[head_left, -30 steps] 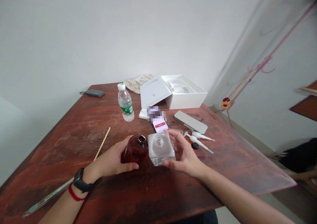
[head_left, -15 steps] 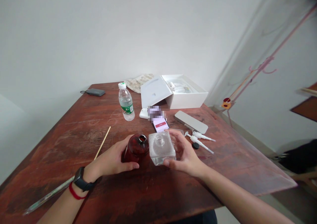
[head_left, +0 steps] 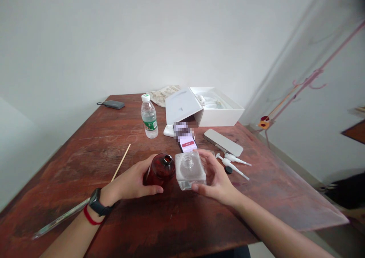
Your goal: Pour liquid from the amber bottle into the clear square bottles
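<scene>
My left hand (head_left: 142, 180) is wrapped round a dark red-brown bottle (head_left: 161, 170), whose bare neck has no cap or pump on it. Beside it, my right hand (head_left: 215, 178) grips a clear square bottle (head_left: 189, 170) with a short open neck. Both bottles stand upright at the front of the wooden table, side by side with a narrow gap. To the right of my right hand lie two white pump heads (head_left: 233, 165) and a small black cap (head_left: 228, 170).
A water bottle (head_left: 149, 121) stands behind, left of a lit phone (head_left: 187, 142). Farther back are an open white box (head_left: 219, 116) and a cloth (head_left: 161, 94). A grey case (head_left: 224, 142) lies right, a thin wooden stick (head_left: 122, 159) left, a dark grey pouch (head_left: 114, 104) far left.
The whole view has shifted slightly, so everything appears a little farther right. Both hands keep their hold on the two bottles.
</scene>
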`<control>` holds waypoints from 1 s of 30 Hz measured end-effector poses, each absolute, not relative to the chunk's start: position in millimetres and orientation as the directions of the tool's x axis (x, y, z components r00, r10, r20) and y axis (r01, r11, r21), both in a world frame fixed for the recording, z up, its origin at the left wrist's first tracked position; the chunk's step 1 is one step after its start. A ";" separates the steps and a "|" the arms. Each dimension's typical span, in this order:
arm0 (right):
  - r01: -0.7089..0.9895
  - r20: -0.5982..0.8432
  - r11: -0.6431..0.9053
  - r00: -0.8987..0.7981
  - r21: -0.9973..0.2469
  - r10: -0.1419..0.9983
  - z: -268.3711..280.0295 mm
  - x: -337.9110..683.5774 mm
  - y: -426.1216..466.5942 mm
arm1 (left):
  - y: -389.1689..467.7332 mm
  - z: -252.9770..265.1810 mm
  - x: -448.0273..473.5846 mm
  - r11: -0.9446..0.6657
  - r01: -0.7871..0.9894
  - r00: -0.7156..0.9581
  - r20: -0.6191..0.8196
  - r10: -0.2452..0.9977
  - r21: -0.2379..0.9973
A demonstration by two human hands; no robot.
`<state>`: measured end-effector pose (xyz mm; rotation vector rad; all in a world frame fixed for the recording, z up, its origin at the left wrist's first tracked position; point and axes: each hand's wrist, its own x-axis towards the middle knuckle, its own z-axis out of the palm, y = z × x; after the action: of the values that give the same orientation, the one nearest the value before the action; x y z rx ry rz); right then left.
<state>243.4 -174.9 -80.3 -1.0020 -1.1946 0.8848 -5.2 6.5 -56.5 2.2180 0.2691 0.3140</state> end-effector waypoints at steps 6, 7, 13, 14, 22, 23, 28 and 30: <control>-0.012 0.309 0.316 0.168 -0.949 0.936 -79.9 243.3 -175.5 | 6.0 -56.9 -5.9 -0.597 0.090 0.939 0.132 0.318 0.797; -0.009 0.309 0.315 0.169 -0.949 0.936 -80.0 243.3 -175.6 | 6.0 -57.0 -6.0 -0.595 0.093 0.939 0.128 0.319 0.799; -0.008 0.302 0.308 0.175 -0.951 0.937 -81.5 242.8 -176.2 | 8.3 -58.3 -5.4 -0.587 0.097 0.942 0.116 0.315 0.804; -0.010 0.299 0.306 0.176 -0.952 0.938 -81.4 242.6 -176.4 | 8.6 -58.5 -5.3 -0.584 0.096 0.942 0.115 0.314 0.806; -0.001 0.281 0.286 0.183 -0.958 0.942 -77.3 241.4 -175.8 | 7.2 -56.9 -6.0 -0.568 0.099 0.941 0.109 0.321 0.817; 0.002 0.279 0.284 0.186 -0.959 0.942 -77.2 241.3 -175.7 | 6.9 -56.7 -6.0 -0.568 0.101 0.941 0.108 0.322 0.817; -0.024 0.295 0.304 0.180 -0.952 0.938 -78.0 241.2 -175.6 | 6.8 -57.8 -6.0 -0.564 0.108 0.941 0.098 0.324 0.819; -0.029 0.297 0.306 0.177 -0.951 0.938 -78.0 241.5 -175.6 | 7.0 -58.2 -5.9 -0.566 0.107 0.941 0.100 0.323 0.818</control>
<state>241.5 -175.6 -78.0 -1.0191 -1.1742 0.8873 -5.9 7.0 -58.2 2.1680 0.3029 0.2969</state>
